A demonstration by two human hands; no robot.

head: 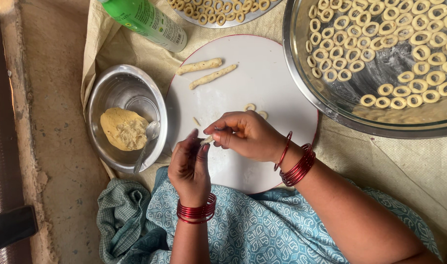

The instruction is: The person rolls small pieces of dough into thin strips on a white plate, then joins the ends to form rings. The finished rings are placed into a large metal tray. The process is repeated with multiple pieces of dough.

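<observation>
My left hand (189,168) and my right hand (245,134) meet over the near edge of a round white board (262,68). Between their fingertips they pinch a small pale piece of dough (207,140). Two thin dough ropes (206,71) lie side by side at the board's far left. A couple of small dough rings (251,106) rest on the board just beyond my right hand. Both wrists wear red bangles.
A steel bowl (117,85) at the left holds a lump of yellow dough (124,128) and a spoon (150,134). A big steel tray (331,105) of several dough rings sits at the right, another plate of rings (218,12) at the top. A green bottle (147,22) lies top left.
</observation>
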